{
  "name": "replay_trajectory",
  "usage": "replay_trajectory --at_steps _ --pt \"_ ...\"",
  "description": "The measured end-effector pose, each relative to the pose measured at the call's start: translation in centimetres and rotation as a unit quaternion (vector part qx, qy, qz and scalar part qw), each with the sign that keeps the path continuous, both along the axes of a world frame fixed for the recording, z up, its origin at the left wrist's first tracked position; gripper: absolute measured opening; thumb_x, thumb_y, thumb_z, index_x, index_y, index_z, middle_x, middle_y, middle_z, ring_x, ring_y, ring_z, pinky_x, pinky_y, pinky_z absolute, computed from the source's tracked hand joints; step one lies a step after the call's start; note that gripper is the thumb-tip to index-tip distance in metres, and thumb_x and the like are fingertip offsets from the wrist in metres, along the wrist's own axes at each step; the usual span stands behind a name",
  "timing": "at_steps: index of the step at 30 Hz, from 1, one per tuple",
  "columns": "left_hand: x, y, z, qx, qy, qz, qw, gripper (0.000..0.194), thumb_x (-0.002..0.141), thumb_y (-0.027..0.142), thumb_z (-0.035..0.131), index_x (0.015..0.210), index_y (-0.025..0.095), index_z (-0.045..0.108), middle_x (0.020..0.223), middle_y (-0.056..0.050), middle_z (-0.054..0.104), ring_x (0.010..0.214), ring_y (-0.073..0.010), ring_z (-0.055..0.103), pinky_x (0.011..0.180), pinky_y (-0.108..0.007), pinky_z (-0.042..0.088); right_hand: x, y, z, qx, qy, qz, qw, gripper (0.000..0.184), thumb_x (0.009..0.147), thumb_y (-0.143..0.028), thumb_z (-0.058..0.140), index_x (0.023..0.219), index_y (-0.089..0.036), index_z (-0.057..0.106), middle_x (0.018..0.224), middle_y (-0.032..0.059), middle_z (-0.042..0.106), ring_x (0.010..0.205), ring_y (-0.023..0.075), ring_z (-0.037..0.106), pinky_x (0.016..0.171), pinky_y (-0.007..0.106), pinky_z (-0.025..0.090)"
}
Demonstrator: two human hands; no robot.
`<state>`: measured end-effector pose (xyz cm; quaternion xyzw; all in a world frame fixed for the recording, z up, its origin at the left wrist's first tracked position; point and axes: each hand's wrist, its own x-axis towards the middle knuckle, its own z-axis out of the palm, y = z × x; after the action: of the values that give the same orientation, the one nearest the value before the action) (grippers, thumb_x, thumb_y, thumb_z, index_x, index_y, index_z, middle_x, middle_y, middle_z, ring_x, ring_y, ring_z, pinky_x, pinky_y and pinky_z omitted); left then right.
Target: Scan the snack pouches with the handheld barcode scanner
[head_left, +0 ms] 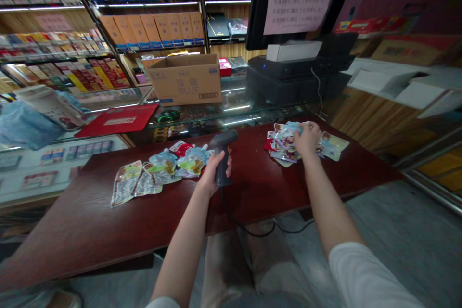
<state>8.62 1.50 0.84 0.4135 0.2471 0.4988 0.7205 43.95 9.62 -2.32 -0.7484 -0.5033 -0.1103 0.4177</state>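
My left hand (212, 173) is wrapped round the handle of a dark barcode scanner (223, 159), held upright above the table with its head on top. A black cable hangs from its base. On the right, my right hand (308, 138) rests on a pile of colourful snack pouches (283, 144), its fingers curled over the top ones. Whether it grips one of them I cannot tell. More pouches (162, 166) are spread on the table to the left of the scanner, some clear and some blue and green.
The dark red table (249, 192) meets a glass counter bearing a cardboard box (184, 79), a red folder (117, 119) and a computer mouse (168, 115). A monitor (258, 7) with a paper notice stands behind. White boxes (386, 79) lie at the right; stocked shelves fill the back.
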Motion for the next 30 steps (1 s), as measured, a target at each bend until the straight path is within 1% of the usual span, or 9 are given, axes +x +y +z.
replay_trajectory --at_steps 3,6,10,13,16,19,24,27,30 --pt "0.0 -0.1 0.0 0.001 0.001 -0.004 1.0 0.05 0.074 0.052 0.074 0.102 0.016 0.054 0.066 0.006 0.053 0.041 -0.0054 0.044 0.04 -0.02 0.035 -0.5 -0.9 -0.5 -0.029 -0.036 0.0 0.999 0.038 0.086 -0.03 0.046 0.113 -0.016 0.069 0.137 0.0191 0.05 0.127 0.0382 0.042 0.108 0.063 0.029" --pt "0.0 -0.1 0.1 0.002 -0.002 -0.003 1.0 0.049 0.075 0.052 0.074 0.103 0.016 0.054 0.066 0.005 0.054 0.041 -0.0057 0.045 0.04 -0.02 0.035 -1.0 -1.4 -0.9 -0.049 -0.06 0.039 0.996 0.039 0.087 -0.038 0.048 0.115 -0.02 0.069 0.143 0.0161 0.049 0.129 0.039 0.041 0.11 0.066 0.025" --pt "-0.1 0.0 0.2 0.004 -0.005 -0.005 1.0 0.051 0.074 0.052 0.075 0.103 0.016 0.054 0.065 0.005 0.054 0.041 -0.0064 0.045 0.04 -0.021 0.035 -1.8 -2.1 -0.9 -0.094 -0.088 0.063 0.99 0.05 0.087 -0.05 0.053 0.125 -0.02 0.062 0.152 0.0163 0.042 0.137 0.0416 0.035 0.11 0.073 0.016" --pt "-0.2 0.1 0.2 0.003 -0.006 -0.005 1.0 0.051 0.072 0.053 0.075 0.101 0.016 0.053 0.064 0.005 0.053 0.04 -0.0067 0.045 0.039 -0.021 0.034 -2.8 -2.9 -0.6 -0.089 -0.108 0.068 0.988 0.06 0.087 -0.052 0.054 0.137 -0.018 0.054 0.156 0.0194 0.037 0.143 0.043 0.028 0.11 0.074 0.013" --pt "-0.3 0.2 0.1 0.004 -0.007 -0.005 1.0 0.051 0.073 0.052 0.075 0.101 0.016 0.053 0.064 0.006 0.053 0.04 -0.0069 0.045 0.039 -0.022 0.034 -4.2 -4.0 -0.4 -0.086 -0.146 0.131 0.977 0.058 0.088 -0.047 0.055 0.14 -0.021 0.052 0.154 0.0166 0.041 0.146 0.0403 0.026 0.114 0.072 0.007" --pt "-0.4 0.3 0.1 0.008 -0.005 -0.001 1.0 0.052 0.072 0.053 0.075 0.101 0.016 0.053 0.065 0.006 0.052 0.041 -0.0067 0.044 0.039 -0.022 0.034 -5.9 -5.0 -0.6 -0.092 -0.164 0.184 0.965 0.048 0.089 -0.04 0.055 0.134 -0.023 0.058 0.149 0.0148 0.048 0.146 0.0385 0.028 0.115 0.071 0.001" --pt "-1.6 0.2 0.8 0.026 -0.004 0.022 0.999 0.049 0.074 0.053 0.074 0.101 0.017 0.054 0.065 0.005 0.052 0.041 -0.0064 0.044 0.039 -0.021 0.034 -9.8 -5.4 -0.3 -0.04 -0.121 0.229 0.965 0.035 0.092 -0.03 0.05 0.125 -0.023 0.062 0.14 0.0124 0.058 0.141 0.0327 0.039 0.12 0.063 0.002" --pt "-2.8 0.2 1.3 0.034 0.005 0.046 0.998 0.049 0.073 0.053 0.075 0.097 0.017 0.054 0.064 0.005 0.052 0.042 -0.0064 0.045 0.038 -0.021 0.034 -13.1 -4.5 -0.1 -0.071 -0.101 0.322 0.939 0.027 0.093 -0.028 0.05 0.115 -0.025 0.064 0.126 0.0091 0.066 0.13 0.0293 0.053 0.122 0.06 0.004" --pt "-4.1 0.4 1.7 0.029 0.017 0.073 0.997 0.05 0.07 0.054 0.077 0.094 0.016 0.055 0.063 0.005 0.052 0.041 -0.0063 0.045 0.038 -0.02 0.033 -16.4 -2.8 -0.3 -0.114 -0.078 0.36 0.923 0.024 0.092 -0.027 0.05 0.11 -0.025 0.066 0.12 0.0069 0.069 0.123 0.0281 0.058 0.121 0.062 0.004"
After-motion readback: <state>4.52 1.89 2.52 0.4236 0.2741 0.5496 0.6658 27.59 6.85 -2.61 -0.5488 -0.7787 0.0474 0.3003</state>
